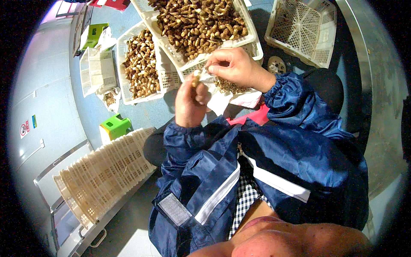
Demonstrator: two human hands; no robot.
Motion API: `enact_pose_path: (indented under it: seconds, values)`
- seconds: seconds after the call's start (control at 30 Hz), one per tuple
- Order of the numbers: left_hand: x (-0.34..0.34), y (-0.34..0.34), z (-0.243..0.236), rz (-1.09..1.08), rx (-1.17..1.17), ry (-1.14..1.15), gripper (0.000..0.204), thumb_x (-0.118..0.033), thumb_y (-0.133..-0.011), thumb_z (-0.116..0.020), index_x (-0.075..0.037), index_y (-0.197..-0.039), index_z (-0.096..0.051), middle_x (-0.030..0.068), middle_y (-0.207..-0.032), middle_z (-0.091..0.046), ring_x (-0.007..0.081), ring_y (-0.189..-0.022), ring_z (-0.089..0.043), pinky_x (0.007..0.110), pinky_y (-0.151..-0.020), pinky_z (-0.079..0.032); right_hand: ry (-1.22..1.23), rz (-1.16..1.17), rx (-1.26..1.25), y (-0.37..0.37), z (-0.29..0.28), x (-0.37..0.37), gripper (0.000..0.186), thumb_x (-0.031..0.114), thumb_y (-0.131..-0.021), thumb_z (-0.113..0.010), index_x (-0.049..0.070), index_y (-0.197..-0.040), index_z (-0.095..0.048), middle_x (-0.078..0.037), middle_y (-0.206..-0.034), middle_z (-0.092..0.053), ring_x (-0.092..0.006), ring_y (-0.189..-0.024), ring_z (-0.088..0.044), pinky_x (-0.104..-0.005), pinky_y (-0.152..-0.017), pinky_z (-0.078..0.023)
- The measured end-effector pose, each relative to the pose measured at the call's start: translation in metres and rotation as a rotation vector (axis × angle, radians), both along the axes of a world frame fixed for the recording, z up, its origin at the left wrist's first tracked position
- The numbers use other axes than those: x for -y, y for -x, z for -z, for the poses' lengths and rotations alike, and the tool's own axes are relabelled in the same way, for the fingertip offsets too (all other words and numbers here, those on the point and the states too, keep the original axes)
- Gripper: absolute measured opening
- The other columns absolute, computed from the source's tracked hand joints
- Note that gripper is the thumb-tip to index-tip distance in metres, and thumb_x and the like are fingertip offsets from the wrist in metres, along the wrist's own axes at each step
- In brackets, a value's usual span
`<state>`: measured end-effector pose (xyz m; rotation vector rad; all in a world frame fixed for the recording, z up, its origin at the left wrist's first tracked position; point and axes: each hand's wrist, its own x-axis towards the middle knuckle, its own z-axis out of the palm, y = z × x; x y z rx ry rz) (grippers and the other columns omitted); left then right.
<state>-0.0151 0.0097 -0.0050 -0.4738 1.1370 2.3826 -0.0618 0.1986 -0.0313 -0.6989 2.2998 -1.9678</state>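
Hands working a small pale piece over a crate of brown pods

A small pale piece is sitting pinched in the grip of the left hand, whose fingers are curling closed around it. The right hand, touching just beside it, is pressing its fingertips together on the same piece. Directly beyond both grips, a white plastic crate is holding brown pods. Left of the grips, a 2nd crate of pods is resting on the blue floor. Nearer the person, a green stool and stacked empty crates are lying.
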Motion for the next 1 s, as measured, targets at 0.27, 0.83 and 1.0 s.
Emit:
enact_pose_path:
  seconds: [0.27,0.83,1.0]
  values:
    - [0.197,0.084,0.048,-0.260,-0.238,-0.459,0.042,-0.031,-0.100,-0.035,0.004,-0.121,-0.047,0.0173,-0.118,-0.057,0.0237,-0.094,-0.059,0.032,-0.081,-0.050,-0.128,-0.131,0.018,-0.007,-0.005,0.010,0.023,0.021,-0.085,-0.062,-0.001,-0.081,-0.059,-0.013,-0.072,-0.058,-0.0231,-0.066,-0.059,-0.0354,-0.061,-0.044]
    - [0.082,0.229,0.120,0.036,-0.493,1.761,0.024,-0.012,-0.081,-0.058,-0.002,-0.100,-0.069,0.0210,-0.091,-0.068,0.0275,-0.081,-0.067,0.038,-0.075,-0.053,-0.228,-0.010,-0.019,0.000,0.001,-0.008,0.022,0.023,-0.079,-0.061,0.001,-0.076,-0.060,-0.020,-0.071,-0.061,-0.0385,-0.071,-0.061,-0.0480,-0.066,-0.047]
    - [0.014,0.231,0.141,0.201,-0.988,1.718,0.028,-0.015,-0.083,-0.060,-0.003,-0.107,-0.065,0.0211,-0.100,-0.065,0.0363,-0.095,-0.062,0.042,-0.084,-0.049,-0.328,-0.098,0.027,0.005,0.005,-0.008,0.032,0.034,-0.078,-0.065,0.005,-0.090,-0.064,-0.020,-0.087,-0.064,-0.0383,-0.084,-0.062,-0.0480,-0.073,-0.048]
